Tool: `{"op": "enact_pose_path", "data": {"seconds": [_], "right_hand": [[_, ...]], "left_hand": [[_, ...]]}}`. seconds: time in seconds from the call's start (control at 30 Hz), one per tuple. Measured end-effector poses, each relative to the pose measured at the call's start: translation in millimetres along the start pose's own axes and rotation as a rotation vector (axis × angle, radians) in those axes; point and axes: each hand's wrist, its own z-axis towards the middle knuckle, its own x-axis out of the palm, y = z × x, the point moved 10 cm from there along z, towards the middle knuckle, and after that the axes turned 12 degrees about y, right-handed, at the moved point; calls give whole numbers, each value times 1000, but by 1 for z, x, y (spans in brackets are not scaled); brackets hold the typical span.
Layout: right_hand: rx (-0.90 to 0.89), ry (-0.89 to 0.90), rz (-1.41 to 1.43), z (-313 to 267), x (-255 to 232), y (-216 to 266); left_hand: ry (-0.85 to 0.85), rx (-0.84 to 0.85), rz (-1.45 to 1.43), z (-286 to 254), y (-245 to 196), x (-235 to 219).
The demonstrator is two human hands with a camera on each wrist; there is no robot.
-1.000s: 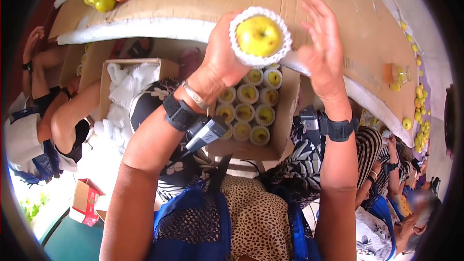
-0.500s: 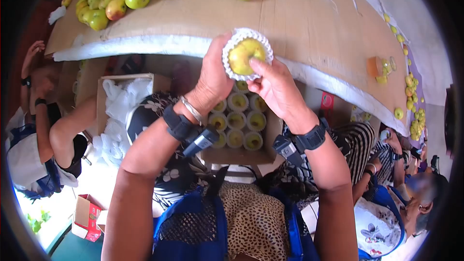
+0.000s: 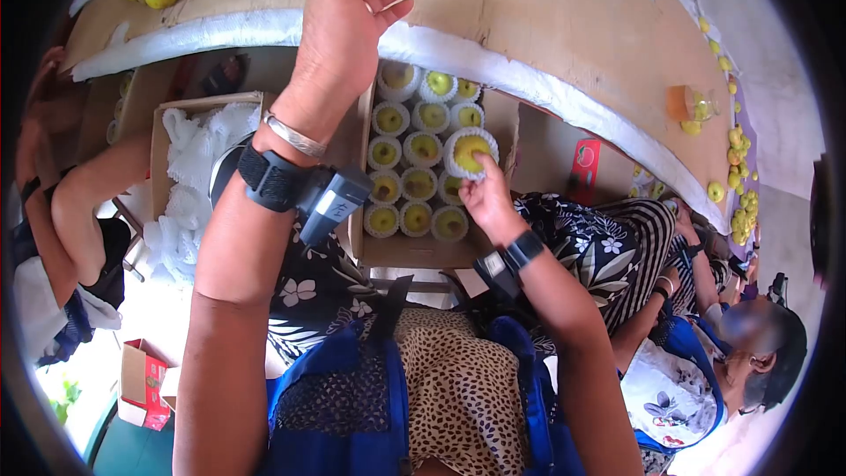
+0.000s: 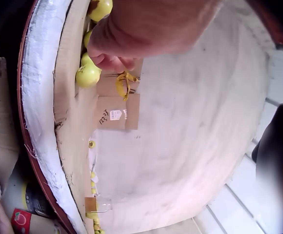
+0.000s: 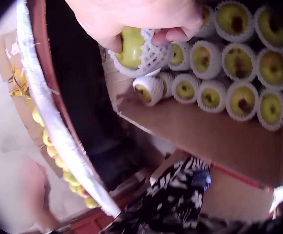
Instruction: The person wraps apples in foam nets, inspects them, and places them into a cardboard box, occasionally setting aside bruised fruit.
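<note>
Head view: right hand [image 3: 490, 201] pinches a yellow-green apple [image 3: 467, 147] in white foam netting [image 3: 448, 156] over a brown cardboard box [image 3: 421, 254]; left hand [image 3: 348, 22] is loose, empty. Right wrist view: lowering that apple upright should spare white-netted neighbours [image 5: 239, 62].

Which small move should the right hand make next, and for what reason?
Probably the right hand should lower the foam-netted apple gently into the cardboard box. It holds this apple over the box, where other netted apples sit in rows. The spot directly beneath is hidden, so slow lowering seems wise.
</note>
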Motion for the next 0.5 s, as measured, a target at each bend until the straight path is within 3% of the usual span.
{"op": "enact_pose_path", "data": {"seconds": [0.1, 0.13, 0.23, 0.3, 0.33, 0.37, 0.4, 0.43, 0.5], "right_hand": [[-103, -87, -38, 60, -16, 22], [-333, -108, -289, 80, -23, 51], [-284, -292, -183, 125, -33, 70], [-423, -422, -323, 154, -50, 83], [-494, -484, -394, 157, -55, 87], [-681, -411, -372, 161, -47, 92], [-715, -414, -517, 189, -65, 94], [-748, -412, -665, 217, -89, 96], [-514, -422, -436, 195, -73, 84]], "left_hand": [[-60, -67, -110, -4, 0, -3], [-70, -84, -111, -5, 1, -7], [-101, -54, -102, -8, -11, -13], [-135, 4, -38, -14, -20, -5], [-78, -20, -76, -12, -17, -3], [-18, -38, -108, -10, -16, -3], [41, -54, -138, -8, -17, 0], [67, -2, -87, -13, -22, 7], [145, 67, -51, -19, -27, 19]]}}
